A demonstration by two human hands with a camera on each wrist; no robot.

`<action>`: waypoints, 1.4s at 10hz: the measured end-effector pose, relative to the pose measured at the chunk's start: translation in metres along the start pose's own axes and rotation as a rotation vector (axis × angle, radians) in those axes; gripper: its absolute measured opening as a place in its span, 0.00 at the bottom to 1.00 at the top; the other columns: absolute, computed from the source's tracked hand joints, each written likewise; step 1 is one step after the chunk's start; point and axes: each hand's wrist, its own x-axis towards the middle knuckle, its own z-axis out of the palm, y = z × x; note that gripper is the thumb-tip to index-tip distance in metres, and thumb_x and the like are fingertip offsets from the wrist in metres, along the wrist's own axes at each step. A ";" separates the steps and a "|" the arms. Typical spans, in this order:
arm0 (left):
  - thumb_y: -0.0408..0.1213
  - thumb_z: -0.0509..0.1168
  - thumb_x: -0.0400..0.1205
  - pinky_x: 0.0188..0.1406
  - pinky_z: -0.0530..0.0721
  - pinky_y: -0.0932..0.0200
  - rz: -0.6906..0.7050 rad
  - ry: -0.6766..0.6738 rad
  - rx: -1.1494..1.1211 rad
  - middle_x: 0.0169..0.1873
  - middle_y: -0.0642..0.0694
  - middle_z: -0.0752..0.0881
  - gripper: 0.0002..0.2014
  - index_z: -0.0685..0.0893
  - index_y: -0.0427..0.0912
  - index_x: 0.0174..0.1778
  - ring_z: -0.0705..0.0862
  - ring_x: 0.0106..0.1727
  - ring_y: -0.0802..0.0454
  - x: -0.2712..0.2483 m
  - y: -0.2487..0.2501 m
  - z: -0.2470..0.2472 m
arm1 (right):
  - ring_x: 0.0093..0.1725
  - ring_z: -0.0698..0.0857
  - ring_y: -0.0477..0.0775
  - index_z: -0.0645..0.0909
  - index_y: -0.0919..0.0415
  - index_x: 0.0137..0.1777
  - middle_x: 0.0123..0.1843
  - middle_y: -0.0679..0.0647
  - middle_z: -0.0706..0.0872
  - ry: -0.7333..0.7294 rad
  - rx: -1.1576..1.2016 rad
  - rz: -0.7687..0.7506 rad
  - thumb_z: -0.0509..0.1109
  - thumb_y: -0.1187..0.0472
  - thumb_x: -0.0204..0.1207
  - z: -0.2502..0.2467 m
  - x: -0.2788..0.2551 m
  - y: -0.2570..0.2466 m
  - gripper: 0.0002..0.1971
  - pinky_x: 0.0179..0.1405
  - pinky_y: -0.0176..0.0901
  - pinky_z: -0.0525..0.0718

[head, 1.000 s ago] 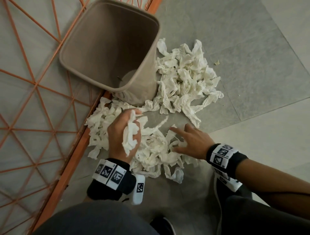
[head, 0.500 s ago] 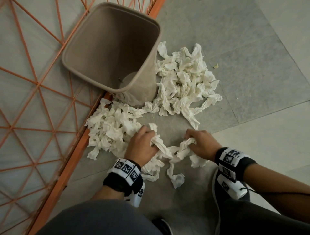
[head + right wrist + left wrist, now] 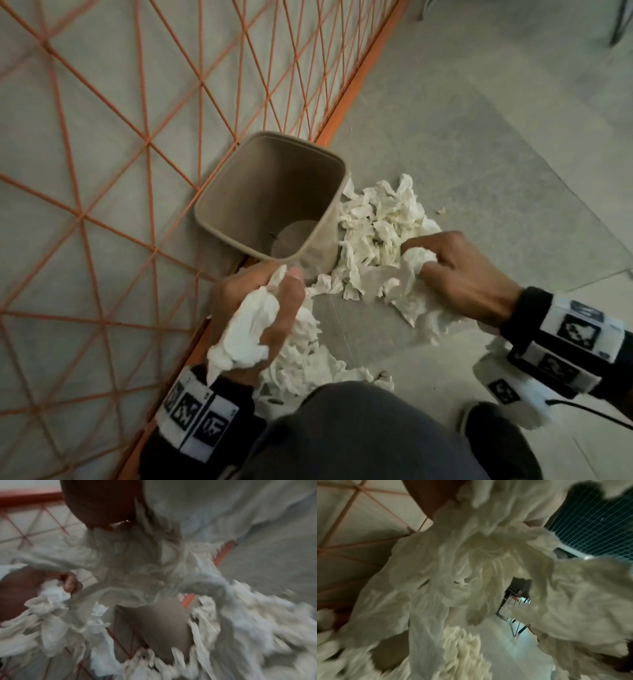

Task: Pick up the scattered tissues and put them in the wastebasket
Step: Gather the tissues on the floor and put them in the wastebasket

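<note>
A tan wastebasket (image 3: 219,192) stands on the floor against an orange frame, with no tissues showing inside. My left hand (image 3: 260,308) grips a bunch of white tissues (image 3: 246,329), raised just below the basket's near rim. My right hand (image 3: 459,270) grips another bunch of tissues (image 3: 414,291), lifted right of the basket. Loose tissues (image 3: 376,219) lie in a heap beside the basket, and more tissues (image 3: 301,363) lie under my left hand. Both wrist views are blurred and filled with held tissues (image 3: 471,574) (image 3: 137,568); the basket side (image 3: 154,626) shows behind them.
An orange wire-grid panel (image 3: 137,144) with a solid orange bar (image 3: 356,92) runs along the left, the basket touching it. My knee (image 3: 359,435) and a dark shoe (image 3: 493,438) fill the bottom. Grey floor tiles (image 3: 479,154) extend to the right.
Both hands closed on tissues on the floor and lifted them toward the basket. The head view pulled back and tilted, so the basket now sits mid-frame.
</note>
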 end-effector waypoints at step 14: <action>0.47 0.67 0.80 0.51 0.86 0.57 -0.263 -0.142 0.217 0.49 0.62 0.88 0.07 0.87 0.56 0.51 0.85 0.51 0.61 -0.042 -0.055 -0.025 | 0.54 0.84 0.45 0.81 0.49 0.64 0.63 0.46 0.84 0.283 -0.146 -0.013 0.64 0.64 0.76 0.029 0.078 -0.041 0.18 0.51 0.35 0.82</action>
